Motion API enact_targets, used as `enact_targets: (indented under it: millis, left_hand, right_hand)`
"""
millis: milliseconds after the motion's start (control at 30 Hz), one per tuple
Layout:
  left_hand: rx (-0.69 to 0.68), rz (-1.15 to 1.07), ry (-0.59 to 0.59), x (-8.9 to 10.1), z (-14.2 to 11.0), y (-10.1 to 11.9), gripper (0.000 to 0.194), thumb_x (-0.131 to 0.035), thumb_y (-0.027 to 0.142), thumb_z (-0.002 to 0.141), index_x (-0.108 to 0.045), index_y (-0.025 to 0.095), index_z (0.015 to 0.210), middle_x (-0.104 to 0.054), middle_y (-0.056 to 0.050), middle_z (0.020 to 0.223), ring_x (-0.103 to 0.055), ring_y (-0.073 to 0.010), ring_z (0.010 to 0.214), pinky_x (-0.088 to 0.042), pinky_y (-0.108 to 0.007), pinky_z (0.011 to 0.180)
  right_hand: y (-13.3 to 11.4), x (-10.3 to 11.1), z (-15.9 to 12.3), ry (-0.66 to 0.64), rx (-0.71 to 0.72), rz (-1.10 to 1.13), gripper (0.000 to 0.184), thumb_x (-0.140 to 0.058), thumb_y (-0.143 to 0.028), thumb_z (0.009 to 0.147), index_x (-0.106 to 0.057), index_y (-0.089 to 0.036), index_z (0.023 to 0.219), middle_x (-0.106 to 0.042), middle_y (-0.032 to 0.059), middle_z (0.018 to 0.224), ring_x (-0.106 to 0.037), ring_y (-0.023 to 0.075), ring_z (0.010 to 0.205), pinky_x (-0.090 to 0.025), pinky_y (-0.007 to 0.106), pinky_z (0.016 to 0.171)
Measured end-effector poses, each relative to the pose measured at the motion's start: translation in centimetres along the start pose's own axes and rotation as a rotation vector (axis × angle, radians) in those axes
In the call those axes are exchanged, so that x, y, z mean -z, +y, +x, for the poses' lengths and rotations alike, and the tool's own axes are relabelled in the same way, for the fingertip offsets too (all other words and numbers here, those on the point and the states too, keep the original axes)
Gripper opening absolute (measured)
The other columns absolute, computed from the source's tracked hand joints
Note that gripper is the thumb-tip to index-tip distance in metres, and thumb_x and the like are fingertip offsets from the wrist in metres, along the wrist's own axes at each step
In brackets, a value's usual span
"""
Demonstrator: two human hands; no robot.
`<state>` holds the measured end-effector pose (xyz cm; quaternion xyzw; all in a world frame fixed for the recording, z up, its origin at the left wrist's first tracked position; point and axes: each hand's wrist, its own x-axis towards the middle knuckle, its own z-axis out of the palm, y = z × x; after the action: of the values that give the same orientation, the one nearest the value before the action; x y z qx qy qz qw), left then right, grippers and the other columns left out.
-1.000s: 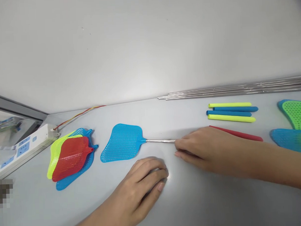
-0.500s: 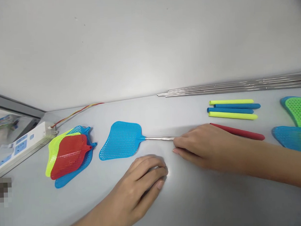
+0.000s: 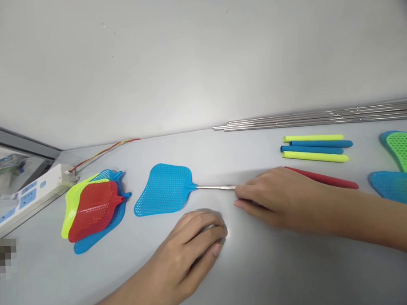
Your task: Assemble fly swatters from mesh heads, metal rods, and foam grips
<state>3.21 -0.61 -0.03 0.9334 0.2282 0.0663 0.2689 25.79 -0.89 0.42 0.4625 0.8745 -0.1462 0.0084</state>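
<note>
A blue fly swatter (image 3: pixel 166 189) lies flat on the table, its mesh head at the left and its thin metal rod running right. My right hand (image 3: pixel 274 192) is closed around that rod, and its fingers cover the rod's far part. Below the swatter my left hand (image 3: pixel 190 251) rests on the table, fingers loosely bent and a little apart, holding nothing. A red tube-shaped handle (image 3: pixel 334 180) lies just behind my right wrist, partly covered by it.
At the left, red, yellow and blue swatter heads (image 3: pixel 95 205) overlap beside a white power strip (image 3: pixel 34 194). Yellow and blue handle tubes (image 3: pixel 315 148) lie at the right. Several metal rods (image 3: pixel 305 118) line the wall. More swatter heads (image 3: pixel 391 186) are at the right edge.
</note>
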Motion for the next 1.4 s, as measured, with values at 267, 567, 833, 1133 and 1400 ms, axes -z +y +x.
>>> enact_targets:
  millis: [267,567,833,1133,1400]
  left_hand:
    - [0.008,-0.007,-0.001,0.0,0.0,0.0,0.025,-0.044,0.009,0.084,-0.053,0.018,0.106,-0.054,-0.007,0.105,-0.049,-0.0151,0.103,-0.043,-0.026,0.089]
    - [0.020,-0.014,-0.010,0.1,0.0,0.0,0.027,-0.043,0.010,0.085,-0.052,0.020,0.109,-0.054,-0.007,0.106,-0.049,-0.0156,0.103,-0.044,-0.027,0.088]
    - [0.018,0.001,-0.004,0.0,0.0,0.0,0.025,-0.044,0.010,0.085,-0.052,0.019,0.107,-0.054,-0.006,0.106,-0.049,-0.0150,0.103,-0.043,-0.026,0.089]
    - [0.024,-0.010,-0.009,0.1,0.1,0.0,0.025,-0.042,0.011,0.086,-0.052,0.019,0.107,-0.055,-0.007,0.105,-0.049,-0.0162,0.102,-0.044,-0.028,0.087]
    - [0.021,-0.016,-0.012,0.0,-0.1,0.1,0.027,-0.043,0.007,0.085,-0.051,0.019,0.107,-0.052,-0.006,0.107,-0.046,-0.0145,0.105,-0.041,-0.026,0.091]
  right_hand:
    - [-0.1,0.2,0.1,-0.011,-0.005,-0.001,0.026,-0.036,-0.029,0.090,-0.048,-0.020,0.069,-0.059,-0.0015,0.061,-0.057,0.0167,0.054,-0.029,0.027,0.048]
    - [-0.2,0.3,0.0,-0.019,-0.017,0.006,0.026,-0.038,-0.027,0.089,-0.047,-0.020,0.066,-0.059,-0.0022,0.060,-0.057,0.0159,0.052,-0.028,0.027,0.045]
    - [-0.3,0.4,0.3,-0.019,-0.015,0.013,0.025,-0.037,-0.026,0.089,-0.049,-0.019,0.068,-0.060,-0.0009,0.061,-0.057,0.0152,0.053,-0.028,0.026,0.047]
    - [-0.4,0.2,0.1,0.001,-0.011,0.033,0.025,-0.038,-0.025,0.089,-0.050,-0.019,0.067,-0.062,0.0000,0.061,-0.058,0.0157,0.054,-0.027,0.026,0.047]
    - [-0.8,-0.7,0.2,0.074,0.018,-0.063,0.023,-0.040,-0.024,0.088,-0.052,-0.019,0.069,-0.062,0.0006,0.060,-0.055,0.0167,0.049,-0.018,0.026,0.044]
